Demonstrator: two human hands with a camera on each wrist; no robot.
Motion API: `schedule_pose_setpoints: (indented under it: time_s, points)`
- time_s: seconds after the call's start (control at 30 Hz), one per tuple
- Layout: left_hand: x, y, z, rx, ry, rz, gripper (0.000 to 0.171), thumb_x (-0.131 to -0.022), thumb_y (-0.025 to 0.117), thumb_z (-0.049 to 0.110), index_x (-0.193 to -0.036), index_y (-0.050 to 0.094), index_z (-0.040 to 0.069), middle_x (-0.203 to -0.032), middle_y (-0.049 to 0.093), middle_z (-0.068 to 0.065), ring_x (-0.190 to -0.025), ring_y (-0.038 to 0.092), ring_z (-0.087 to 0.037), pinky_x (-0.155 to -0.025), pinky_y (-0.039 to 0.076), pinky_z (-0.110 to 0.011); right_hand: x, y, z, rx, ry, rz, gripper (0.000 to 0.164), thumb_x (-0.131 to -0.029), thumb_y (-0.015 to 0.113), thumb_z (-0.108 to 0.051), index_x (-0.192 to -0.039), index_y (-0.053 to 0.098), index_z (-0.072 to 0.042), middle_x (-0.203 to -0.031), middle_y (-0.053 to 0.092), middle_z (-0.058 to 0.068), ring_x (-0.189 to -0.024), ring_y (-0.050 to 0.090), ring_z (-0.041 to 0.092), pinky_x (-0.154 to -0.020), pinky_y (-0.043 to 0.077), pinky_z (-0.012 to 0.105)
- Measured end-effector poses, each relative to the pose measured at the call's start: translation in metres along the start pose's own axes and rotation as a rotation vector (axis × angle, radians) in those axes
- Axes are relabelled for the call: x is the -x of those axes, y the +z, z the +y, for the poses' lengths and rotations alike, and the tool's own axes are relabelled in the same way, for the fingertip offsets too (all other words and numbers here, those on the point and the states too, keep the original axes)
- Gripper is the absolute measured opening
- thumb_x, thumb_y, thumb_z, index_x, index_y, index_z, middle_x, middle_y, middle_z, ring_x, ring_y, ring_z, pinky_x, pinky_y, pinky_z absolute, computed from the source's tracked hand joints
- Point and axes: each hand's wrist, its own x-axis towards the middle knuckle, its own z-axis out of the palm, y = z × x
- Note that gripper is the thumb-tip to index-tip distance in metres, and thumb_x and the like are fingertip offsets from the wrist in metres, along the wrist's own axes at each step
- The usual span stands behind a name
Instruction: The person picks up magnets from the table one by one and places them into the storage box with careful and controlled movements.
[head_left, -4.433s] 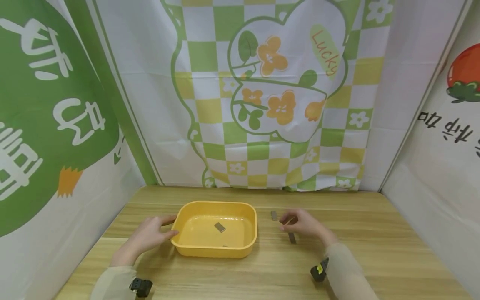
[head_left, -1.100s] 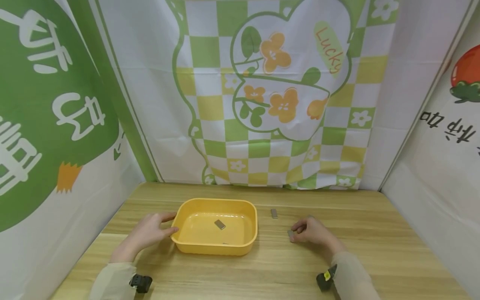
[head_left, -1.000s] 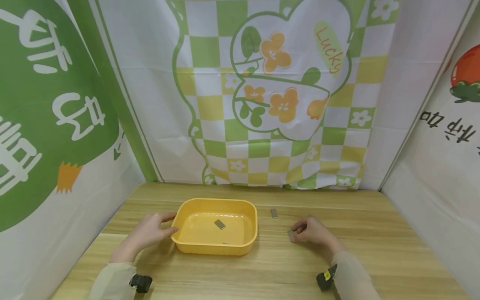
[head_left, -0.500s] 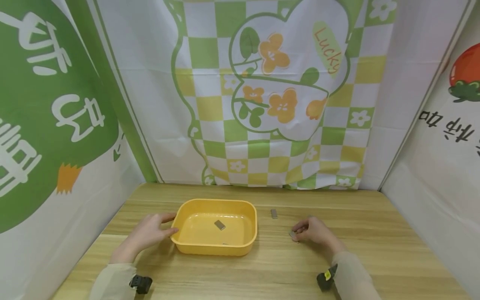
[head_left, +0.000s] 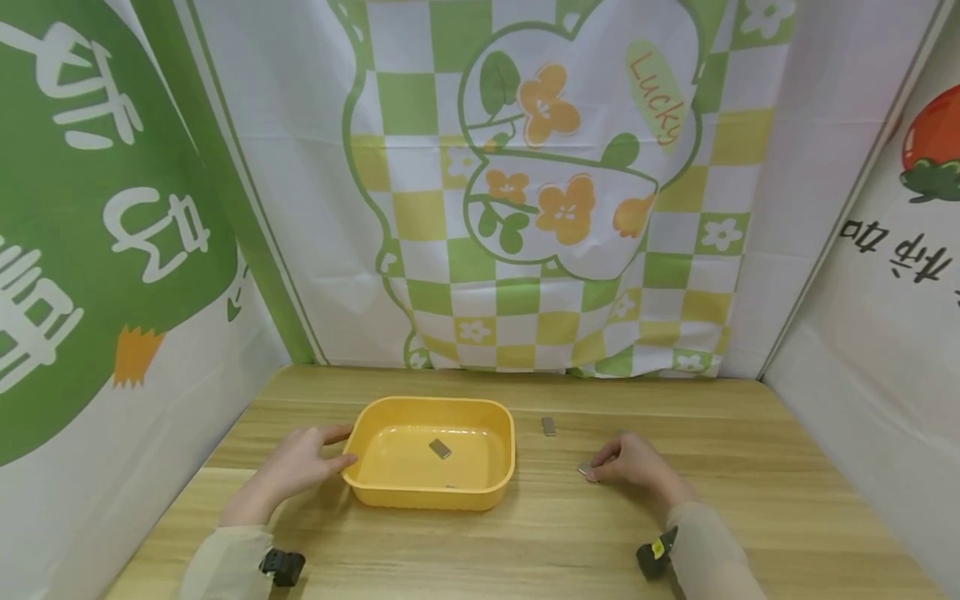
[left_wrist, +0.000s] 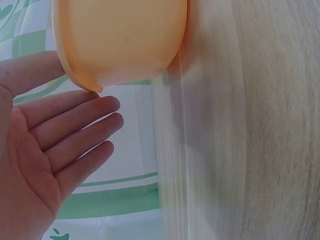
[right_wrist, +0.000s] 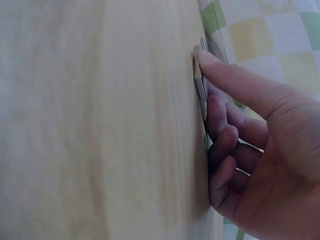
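Note:
A yellow plastic basin (head_left: pixel 431 498) stands on the wooden table. My left hand (head_left: pixel 296 468) is at its left end, thumb and index finger touching the rim; the other fingers extend loosely in the left wrist view. Inside lies a small grey rectangular metal piece (head_left: pixel 440 449), and the edge of another shows by the near wall. To the right of the basin, my right hand (head_left: pixel 633 467) pinches a small flat metal piece (head_left: pixel 587 472) at the tabletop, its remaining fingers curled. In the right wrist view the thumb (right_wrist: pixel 206 57) lies against the metal piece (right_wrist: pixel 200 88).
Another grey metal piece (head_left: pixel 549 427) lies on the table (head_left: pixel 555 550) between the basin and my right hand. A patterned cloth (head_left: pixel 510 317) hangs along the table's back edge, with printed cloths at both sides. Each wrist carries a small black camera.
My right hand has moved slightly right and nearer from the spot beside the far metal piece to the pinched one, whose angle has shifted. The left hand stays at the basin.

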Motion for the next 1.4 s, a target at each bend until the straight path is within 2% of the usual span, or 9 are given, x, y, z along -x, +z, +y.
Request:
schedule_pose_setpoints:
  time_s: [0.4,0.57,0.7,0.9,1.07,1.2,1.4]
  points:
    - [0.0,-0.002,0.001,-0.012,0.0,-0.006,0.051,-0.087,0.068,0.029,-0.126,0.058,-0.002,-0.124,0.061,-0.021,-0.115,0.057,-0.042,-0.096,0.045,-0.058,0.0,-0.004,0.004,-0.014,-0.094,-0.09,0.022,-0.073,0.081,-0.025,-0.084,0.073,-0.008,-0.083,0.068,0.0,-0.078,0.056,0.013,-0.07,0.048,0.027]
    - [0.0,-0.002,0.002,-0.013,-0.002,-0.007,0.052,-0.087,0.068,0.029,-0.127,0.058,-0.002,-0.124,0.061,-0.022,-0.114,0.057,-0.042,-0.095,0.045,-0.058,-0.001,-0.006,0.005,-0.017,-0.101,-0.102,0.022,-0.074,0.081,-0.029,-0.082,0.073,-0.01,-0.089,0.065,0.002,-0.082,0.053,0.015,-0.072,0.046,0.029]
    - [0.0,-0.002,0.002,-0.011,0.004,-0.01,0.052,-0.087,0.068,0.029,-0.126,0.058,-0.003,-0.124,0.061,-0.022,-0.115,0.057,-0.042,-0.095,0.045,-0.057,0.0,-0.006,0.008,0.007,-0.101,-0.104,0.023,-0.075,0.079,-0.034,-0.08,0.074,-0.013,-0.09,0.06,0.002,-0.083,0.049,0.015,-0.07,0.043,0.025]
    - [0.0,-0.003,0.002,-0.004,0.009,-0.011,0.051,-0.087,0.068,0.029,-0.126,0.058,-0.003,-0.124,0.062,-0.021,-0.114,0.057,-0.042,-0.095,0.046,-0.057,0.002,-0.007,0.01,0.004,-0.132,-0.132,0.021,-0.078,0.077,-0.034,-0.079,0.074,-0.013,-0.085,0.064,-0.002,-0.082,0.051,0.014,-0.071,0.045,0.024]
    - [0.001,-0.003,0.002,0.0,0.007,-0.012,0.052,-0.087,0.068,0.029,-0.127,0.058,-0.002,-0.124,0.061,-0.022,-0.115,0.057,-0.042,-0.095,0.046,-0.057,0.003,-0.008,0.01,-0.019,-0.124,-0.146,0.021,-0.079,0.075,-0.033,-0.081,0.073,-0.012,-0.085,0.064,-0.001,-0.083,0.051,0.015,-0.073,0.045,0.027]
    - [0.001,-0.003,0.002,0.005,0.002,-0.014,0.052,-0.086,0.068,0.029,-0.127,0.058,-0.002,-0.124,0.061,-0.022,-0.116,0.056,-0.042,-0.095,0.045,-0.057,0.003,-0.008,0.012,-0.066,-0.104,-0.156,0.021,-0.08,0.076,-0.03,-0.083,0.072,-0.01,-0.087,0.059,0.002,-0.082,0.046,0.017,-0.068,0.041,0.026]
    - [0.001,-0.003,0.003,0.003,0.0,-0.01,0.052,-0.086,0.068,0.03,-0.127,0.058,-0.001,-0.125,0.061,-0.021,-0.116,0.056,-0.042,-0.095,0.045,-0.057,0.003,-0.009,0.014,-0.12,-0.085,-0.174,0.022,-0.08,0.075,-0.027,-0.083,0.071,-0.006,-0.083,0.055,0.001,-0.077,0.043,0.014,-0.062,0.039,0.024]
